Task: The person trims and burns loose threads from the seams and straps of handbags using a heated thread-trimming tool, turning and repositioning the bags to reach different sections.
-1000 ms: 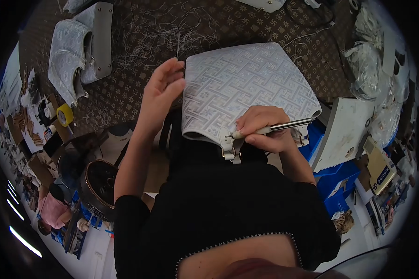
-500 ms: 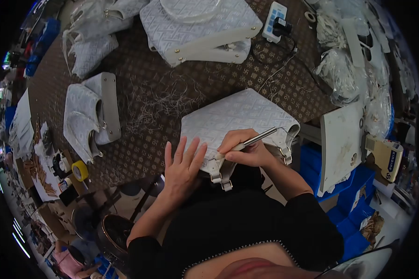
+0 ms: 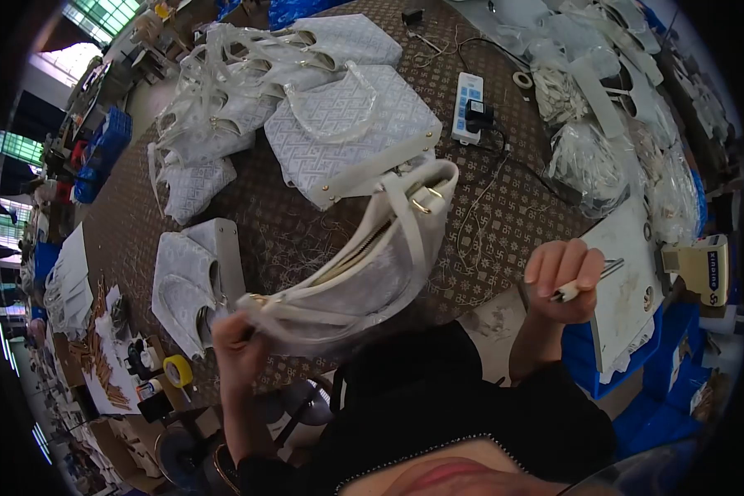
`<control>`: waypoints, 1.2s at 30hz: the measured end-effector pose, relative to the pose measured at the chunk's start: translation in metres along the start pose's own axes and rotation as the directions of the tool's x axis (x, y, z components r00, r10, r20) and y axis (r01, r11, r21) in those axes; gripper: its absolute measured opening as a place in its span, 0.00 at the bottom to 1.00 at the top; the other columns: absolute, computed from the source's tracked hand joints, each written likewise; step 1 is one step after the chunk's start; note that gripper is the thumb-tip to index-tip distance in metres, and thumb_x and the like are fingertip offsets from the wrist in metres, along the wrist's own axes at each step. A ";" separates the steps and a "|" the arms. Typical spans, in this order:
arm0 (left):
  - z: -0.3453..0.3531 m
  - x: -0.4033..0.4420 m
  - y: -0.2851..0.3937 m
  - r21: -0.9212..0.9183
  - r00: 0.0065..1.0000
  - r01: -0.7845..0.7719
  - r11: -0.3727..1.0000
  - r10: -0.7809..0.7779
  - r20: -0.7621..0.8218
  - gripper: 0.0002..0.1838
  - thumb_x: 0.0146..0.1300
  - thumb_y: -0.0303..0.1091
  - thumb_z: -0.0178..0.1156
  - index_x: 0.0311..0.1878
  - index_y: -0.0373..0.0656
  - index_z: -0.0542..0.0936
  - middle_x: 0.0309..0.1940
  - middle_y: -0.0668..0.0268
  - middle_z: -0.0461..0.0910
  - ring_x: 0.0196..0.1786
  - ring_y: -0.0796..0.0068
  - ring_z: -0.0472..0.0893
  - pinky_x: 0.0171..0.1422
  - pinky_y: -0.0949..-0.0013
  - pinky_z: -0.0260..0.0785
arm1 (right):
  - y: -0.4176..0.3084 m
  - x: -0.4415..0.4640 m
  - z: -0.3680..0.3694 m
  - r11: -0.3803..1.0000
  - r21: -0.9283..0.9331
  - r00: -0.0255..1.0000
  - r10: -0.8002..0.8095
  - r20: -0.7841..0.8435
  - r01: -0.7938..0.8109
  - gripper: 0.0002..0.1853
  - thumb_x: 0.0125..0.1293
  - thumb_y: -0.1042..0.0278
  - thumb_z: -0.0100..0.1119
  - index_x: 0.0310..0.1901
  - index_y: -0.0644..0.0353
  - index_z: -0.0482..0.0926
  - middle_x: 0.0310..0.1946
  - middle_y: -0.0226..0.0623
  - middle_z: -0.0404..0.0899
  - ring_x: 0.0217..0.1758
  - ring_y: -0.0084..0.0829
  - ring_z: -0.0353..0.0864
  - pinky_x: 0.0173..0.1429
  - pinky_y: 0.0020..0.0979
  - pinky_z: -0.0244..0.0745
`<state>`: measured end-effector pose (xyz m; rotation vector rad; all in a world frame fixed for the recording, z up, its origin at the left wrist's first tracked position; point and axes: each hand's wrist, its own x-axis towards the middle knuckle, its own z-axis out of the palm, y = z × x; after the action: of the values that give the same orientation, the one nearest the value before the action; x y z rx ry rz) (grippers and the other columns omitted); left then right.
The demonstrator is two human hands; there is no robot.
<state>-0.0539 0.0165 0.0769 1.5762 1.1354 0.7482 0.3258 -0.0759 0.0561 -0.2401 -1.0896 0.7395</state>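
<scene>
My left hand (image 3: 238, 345) is closed on the near left end of a white patterned handbag (image 3: 364, 285). The bag is tilted above the brown patterned table, its zipped top and straps facing up, and its lower side is blurred. My right hand (image 3: 564, 279), to the right of the bag and apart from it, is wrapped round a pen-like tool (image 3: 585, 283) with a pale grip and a metal shaft.
Another white handbag (image 3: 355, 132) lies beyond, near several plastic-wrapped bags (image 3: 223, 107). One more bag (image 3: 192, 285) lies at left. A power strip (image 3: 468, 107), yellow tape (image 3: 177, 371), a white board (image 3: 624, 289) and blue bins (image 3: 670, 372) are around.
The bag has been lifted and turned from its flat position at my lap. My left hand has closed on its end. My right hand has moved right, away from the bag, with the tool.
</scene>
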 end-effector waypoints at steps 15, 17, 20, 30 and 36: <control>-0.001 0.228 0.006 0.733 0.348 -0.657 0.176 0.934 0.088 0.16 0.47 0.23 0.58 0.43 0.45 0.81 0.44 0.68 0.80 0.50 0.62 0.77 0.64 0.53 0.62 | -0.003 -0.011 -0.026 0.982 -0.188 0.966 -0.057 -0.251 0.009 0.12 0.65 0.61 0.54 0.40 0.61 0.71 0.28 0.37 0.68 0.28 0.31 0.71 0.35 0.34 0.73; 0.017 0.240 -0.032 0.790 0.369 -0.613 0.016 0.890 0.268 0.16 0.50 0.25 0.57 0.43 0.51 0.81 0.46 0.74 0.79 0.53 0.65 0.75 0.67 0.49 0.56 | -0.002 -0.015 -0.027 0.977 -0.213 0.960 -0.058 -0.273 -0.001 0.11 0.64 0.62 0.54 0.40 0.62 0.72 0.28 0.38 0.68 0.29 0.32 0.72 0.35 0.34 0.73; 0.042 0.241 -0.081 0.707 0.472 -0.704 0.063 0.785 0.400 0.16 0.50 0.27 0.57 0.44 0.52 0.80 0.47 0.76 0.78 0.54 0.66 0.73 0.68 0.48 0.54 | -0.004 -0.019 -0.032 0.974 -0.220 0.945 -0.013 -0.327 -0.063 0.11 0.64 0.62 0.55 0.39 0.63 0.72 0.27 0.38 0.69 0.29 0.31 0.72 0.35 0.34 0.74; 0.031 0.225 -0.071 0.707 0.573 -0.701 0.096 0.665 0.479 0.25 0.50 0.34 0.60 0.55 0.53 0.74 0.59 0.72 0.71 0.63 0.62 0.67 0.72 0.43 0.41 | 0.018 -0.013 -0.026 0.951 -0.253 0.920 0.067 -0.385 -0.175 0.11 0.65 0.61 0.55 0.37 0.60 0.72 0.26 0.34 0.68 0.28 0.28 0.70 0.33 0.32 0.72; 0.027 0.211 -0.062 0.670 0.596 -0.705 0.232 0.706 0.382 0.30 0.47 0.34 0.59 0.59 0.45 0.71 0.62 0.63 0.68 0.67 0.60 0.63 0.72 0.42 0.37 | 0.018 -0.014 -0.022 0.963 -0.222 0.920 0.055 -0.388 -0.151 0.12 0.64 0.62 0.56 0.37 0.63 0.72 0.26 0.37 0.69 0.28 0.29 0.71 0.34 0.33 0.72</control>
<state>0.0284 0.2049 -0.0048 2.9936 0.6641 0.8620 0.3334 -0.0680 0.0268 -0.6345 -0.7991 0.6161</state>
